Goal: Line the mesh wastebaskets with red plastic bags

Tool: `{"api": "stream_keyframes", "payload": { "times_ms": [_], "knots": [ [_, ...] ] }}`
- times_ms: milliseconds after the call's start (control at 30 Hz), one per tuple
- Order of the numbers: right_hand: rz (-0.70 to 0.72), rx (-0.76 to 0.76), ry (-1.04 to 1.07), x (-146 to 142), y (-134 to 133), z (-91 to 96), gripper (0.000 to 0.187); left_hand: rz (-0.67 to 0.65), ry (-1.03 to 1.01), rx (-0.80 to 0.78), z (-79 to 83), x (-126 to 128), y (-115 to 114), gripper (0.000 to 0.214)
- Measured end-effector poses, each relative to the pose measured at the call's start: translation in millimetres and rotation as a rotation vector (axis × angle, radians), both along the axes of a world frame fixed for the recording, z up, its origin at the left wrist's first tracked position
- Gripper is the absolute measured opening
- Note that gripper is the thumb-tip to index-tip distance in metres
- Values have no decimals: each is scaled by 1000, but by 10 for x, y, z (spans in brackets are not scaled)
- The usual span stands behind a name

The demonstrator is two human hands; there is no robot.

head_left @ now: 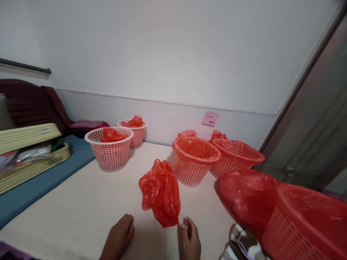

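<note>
A crumpled red plastic bag (160, 193) lies on the cream padded surface (81, 213) between my hands. The bunched fingers of my right hand (189, 238) are at the bag's lower tip, though I cannot tell whether they grip it. My left hand (119, 234) rests to the left of the bag, fingers curled, touching nothing else. Beyond the bag stand two red mesh baskets (193, 173) (227, 168), each lined with a red bag. Two paler pink mesh baskets (110, 159) (137, 139) stand to the left, holding red bags. Close on the right, a large red basket (303, 227) tips beside a bulging red bag (248, 198).
A pink sticky note (210, 118) is stuck on the white wall behind the baskets. To the left are a blue mat (48, 177) and an open yellow case (32, 169) with packets inside. A patterned cloth (242, 243) lies at lower right, below a glass door frame (306, 108).
</note>
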State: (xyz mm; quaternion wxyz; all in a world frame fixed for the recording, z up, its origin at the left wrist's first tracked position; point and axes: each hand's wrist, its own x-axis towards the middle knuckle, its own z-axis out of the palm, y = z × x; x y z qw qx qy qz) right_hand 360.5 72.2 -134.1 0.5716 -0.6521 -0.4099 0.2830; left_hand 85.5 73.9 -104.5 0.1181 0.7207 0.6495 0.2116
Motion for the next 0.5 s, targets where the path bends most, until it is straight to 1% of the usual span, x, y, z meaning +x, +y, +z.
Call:
{"api": "stream_keyframes", "payload": {
  "times_ms": [100,300,367,500],
  "knots": [
    [115,8,-55,-32,106,39,59,10,4,-11,18,11,-3,19],
    [253,70,-272,-344,351,55,46,44,7,-32,27,31,2,18],
    [280,74,-341,-448,430,63,44,48,6,-38,23,34,4,17],
    [285,76,-455,-590,597,98,44,54,7,-47,17,34,12,17]
  ]
}}
